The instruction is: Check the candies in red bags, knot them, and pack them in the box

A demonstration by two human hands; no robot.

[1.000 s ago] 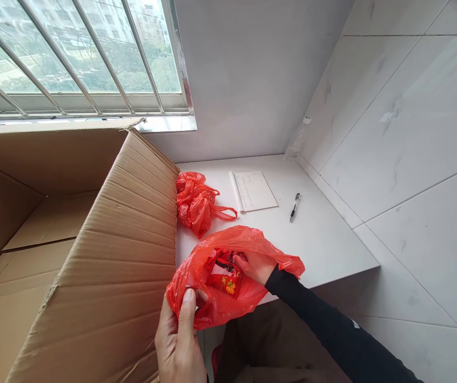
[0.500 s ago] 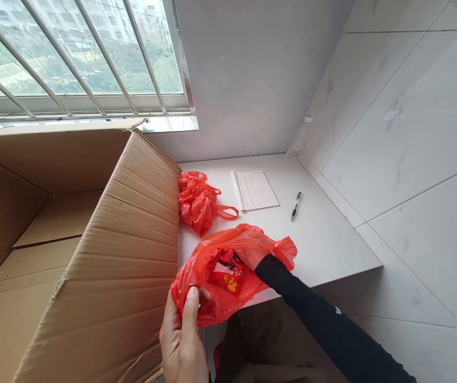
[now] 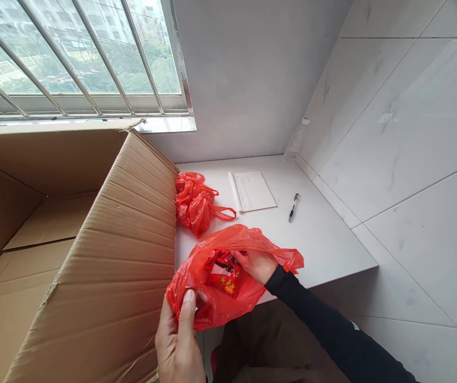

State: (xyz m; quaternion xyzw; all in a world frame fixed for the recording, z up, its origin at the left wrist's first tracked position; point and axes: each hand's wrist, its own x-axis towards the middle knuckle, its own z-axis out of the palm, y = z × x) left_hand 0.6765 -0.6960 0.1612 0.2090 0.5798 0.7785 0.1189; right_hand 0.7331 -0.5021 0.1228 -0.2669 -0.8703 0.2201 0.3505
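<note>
My left hand [image 3: 179, 338] pinches the near left rim of a red plastic bag [image 3: 248, 298], thumb on the inside. The bag's mouth is spread wide over the table's front edge. Several red snack packets [image 3: 225, 276] with yellow lettering lie inside it. My right hand [image 3: 258, 264] reaches into the mouth from the right, its visible fingers stretched toward the packets; some fingers are hidden by the bag and packets. I see nothing held in that hand.
A big open cardboard box [image 3: 109, 255] stands on the left, against the white table [image 3: 332, 234]. Knotted red bags [image 3: 196, 205] lie beside it. Farther back are a notepad [image 3: 254, 191], a pen [image 3: 293, 207] and a clear bottle [image 3: 295, 142] in the corner.
My right hand has shifted slightly right and shows more of itself in the bag's mouth. The bag's right end stretches farther right. My left hand keeps its hold on the rim.
</note>
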